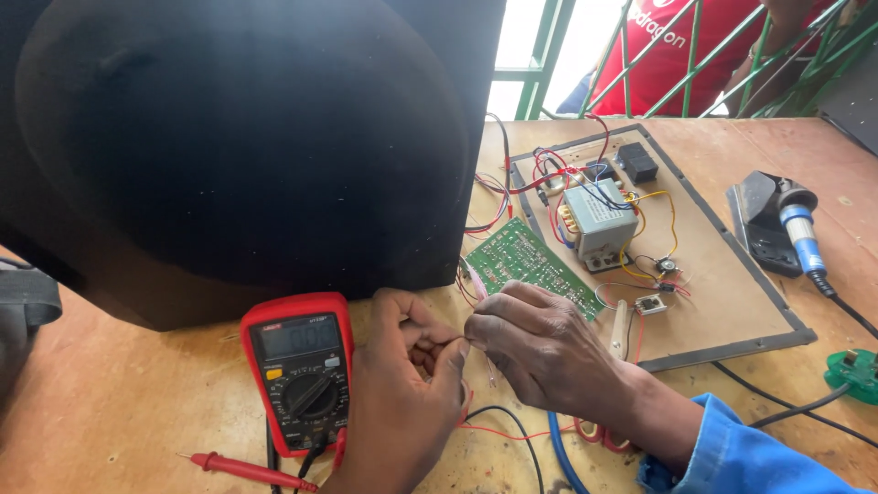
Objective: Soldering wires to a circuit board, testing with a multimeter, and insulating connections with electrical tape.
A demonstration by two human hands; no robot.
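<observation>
left hand (402, 402) and right hand (540, 343), fingertips pinched shut together on a thin wire (489, 366) beside the meter (300, 370), below the green board (530, 261); best held steady, close to the tips.

Large black speaker cabinet (247, 146) stands at rear left of the wooden surface (119, 402). Red multimeter (299, 370) lies in front of it, red probe (245, 469) beside. Soldering iron with blue handle (805, 240) rests at right; green plug (852, 373) near the edge.
</observation>
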